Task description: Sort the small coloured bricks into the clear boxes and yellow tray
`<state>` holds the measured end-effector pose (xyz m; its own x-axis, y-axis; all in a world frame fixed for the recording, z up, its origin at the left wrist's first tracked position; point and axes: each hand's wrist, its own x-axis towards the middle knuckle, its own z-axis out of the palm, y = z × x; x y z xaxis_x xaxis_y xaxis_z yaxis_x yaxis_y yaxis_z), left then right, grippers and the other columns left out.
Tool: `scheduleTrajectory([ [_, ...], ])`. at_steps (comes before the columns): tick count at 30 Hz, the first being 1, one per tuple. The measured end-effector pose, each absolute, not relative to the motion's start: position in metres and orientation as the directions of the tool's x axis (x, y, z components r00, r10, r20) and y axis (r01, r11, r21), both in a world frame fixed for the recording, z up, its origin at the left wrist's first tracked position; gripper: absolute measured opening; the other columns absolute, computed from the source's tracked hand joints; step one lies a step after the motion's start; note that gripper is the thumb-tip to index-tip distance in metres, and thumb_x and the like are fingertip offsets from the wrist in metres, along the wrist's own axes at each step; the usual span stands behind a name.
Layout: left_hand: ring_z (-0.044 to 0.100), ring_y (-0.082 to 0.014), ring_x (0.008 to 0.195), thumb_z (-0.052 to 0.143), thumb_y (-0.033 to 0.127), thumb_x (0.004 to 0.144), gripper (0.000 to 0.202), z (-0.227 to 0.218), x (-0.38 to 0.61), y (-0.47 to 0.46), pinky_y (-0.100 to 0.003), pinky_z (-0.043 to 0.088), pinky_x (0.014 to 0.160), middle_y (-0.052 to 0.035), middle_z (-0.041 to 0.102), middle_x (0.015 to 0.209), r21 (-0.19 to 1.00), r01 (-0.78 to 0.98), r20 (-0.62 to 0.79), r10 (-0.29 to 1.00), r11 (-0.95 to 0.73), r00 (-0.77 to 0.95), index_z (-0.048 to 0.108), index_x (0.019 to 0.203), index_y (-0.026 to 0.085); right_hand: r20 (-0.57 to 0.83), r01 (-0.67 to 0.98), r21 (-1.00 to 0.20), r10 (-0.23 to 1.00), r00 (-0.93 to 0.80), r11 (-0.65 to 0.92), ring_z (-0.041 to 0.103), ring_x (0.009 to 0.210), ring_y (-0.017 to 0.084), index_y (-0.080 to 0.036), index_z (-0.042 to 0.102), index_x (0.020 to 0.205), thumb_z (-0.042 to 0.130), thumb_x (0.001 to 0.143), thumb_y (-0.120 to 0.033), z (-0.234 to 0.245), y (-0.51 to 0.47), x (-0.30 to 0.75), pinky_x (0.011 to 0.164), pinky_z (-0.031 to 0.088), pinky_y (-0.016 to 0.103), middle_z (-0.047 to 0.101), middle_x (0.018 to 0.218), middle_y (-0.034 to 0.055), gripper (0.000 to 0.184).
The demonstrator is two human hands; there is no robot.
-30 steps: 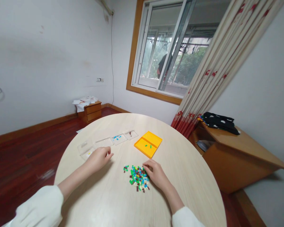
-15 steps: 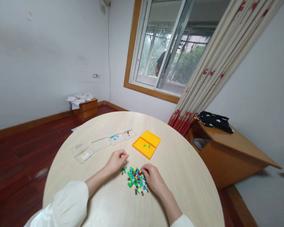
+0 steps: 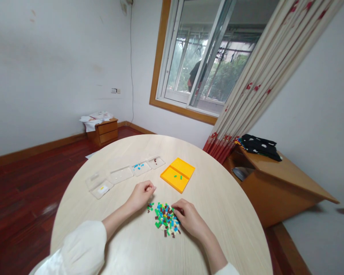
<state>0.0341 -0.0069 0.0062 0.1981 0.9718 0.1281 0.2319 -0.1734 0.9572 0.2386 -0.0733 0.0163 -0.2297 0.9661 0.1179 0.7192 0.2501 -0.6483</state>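
On the counter (image 3: 137, 244), a pile of bricks (image 3: 165, 218) lies near the curled left hand (image 3: 142, 194); the right hand (image 3: 189, 214) bends at the pile's right edge. Whether either grips anything, I cannot tell.

From my end, through the head camera, I saw a loose, off-white left sleeve (image 3: 84, 242), puffed full and rounded where it ended on the left forearm (image 3: 117, 219), with soft creases and a brighter, silkier sheen low down. Of the right sleeve (image 3: 227, 269) I could make out only a pale, similarly coloured edge. Both forearms were bare below the cloth, down to my ungloved left hand (image 3: 141, 194) and right hand (image 3: 187, 214).
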Motion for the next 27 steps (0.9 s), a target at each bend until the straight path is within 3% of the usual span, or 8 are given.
scheduleTrajectory([
  [10, 0.034, -0.0091, 0.044, 0.049, 0.042, 0.070, 0.028, 0.005, 0.035, -0.007, -0.022, 0.026, 0.048, 0.0061, 0.038, 0.045, 0.954, 0.232, 0.145, 0.968, -0.192, 0.206, 0.050, 0.059, 0.017, 0.109, 0.773, -0.603, 0.981, -0.162, 0.195, 0.061, 0.079, 0.019, -0.016, 0.068, 0.080, 0.047, 0.070, -0.005, 0.015, -0.071, 0.231, 0.072, 0.046, 0.027, 0.066, 0.082, 0.0073, 0.026],
  [16, 0.035, -0.0088, 0.044, 0.050, 0.041, 0.070, 0.027, 0.006, 0.035, -0.008, -0.021, 0.026, 0.047, 0.0064, 0.038, 0.044, 0.952, 0.236, 0.150, 0.968, -0.196, 0.199, 0.050, 0.058, 0.016, 0.117, 0.787, -0.583, 0.980, -0.161, 0.199, 0.061, 0.079, 0.019, -0.017, 0.068, 0.078, 0.050, 0.073, -0.007, 0.014, -0.072, 0.229, 0.072, 0.045, 0.028, 0.066, 0.082, 0.0075, 0.022],
  [22, 0.035, -0.0081, 0.045, 0.054, 0.042, 0.069, 0.029, 0.007, 0.035, -0.007, -0.021, 0.025, 0.047, 0.0061, 0.038, 0.045, 0.960, 0.209, 0.148, 0.972, -0.185, 0.183, 0.051, 0.056, 0.016, 0.217, 0.820, -0.523, 0.967, -0.134, 0.231, 0.058, 0.082, 0.022, -0.020, 0.063, 0.077, 0.050, 0.076, -0.011, 0.009, -0.071, 0.230, 0.079, 0.041, 0.036, 0.066, 0.081, 0.0054, 0.016],
  [25, 0.033, -0.0069, 0.041, 0.059, 0.045, 0.066, 0.031, 0.009, 0.037, -0.008, -0.020, 0.023, 0.043, 0.0070, 0.038, 0.043, 0.991, 0.115, 0.042, 0.977, -0.068, 0.208, 0.052, 0.059, 0.015, 0.300, 0.774, -0.587, 0.952, -0.065, 0.238, 0.058, 0.083, 0.022, -0.020, 0.062, 0.083, 0.049, 0.080, -0.015, 0.009, -0.069, 0.229, 0.080, 0.041, 0.036, 0.066, 0.084, 0.0058, 0.014],
  [27, 0.031, -0.0052, 0.037, 0.062, 0.047, 0.064, 0.034, 0.011, 0.039, -0.011, -0.020, 0.022, 0.040, 0.0067, 0.043, 0.045, 0.997, 0.014, -0.082, 0.947, 0.082, 0.311, 0.054, 0.065, 0.014, 0.365, 0.735, -0.625, 0.931, -0.019, 0.261, 0.058, 0.082, 0.021, -0.020, 0.061, 0.085, 0.048, 0.082, -0.020, 0.011, -0.068, 0.226, 0.078, 0.043, 0.036, 0.066, 0.085, 0.0065, 0.013],
])
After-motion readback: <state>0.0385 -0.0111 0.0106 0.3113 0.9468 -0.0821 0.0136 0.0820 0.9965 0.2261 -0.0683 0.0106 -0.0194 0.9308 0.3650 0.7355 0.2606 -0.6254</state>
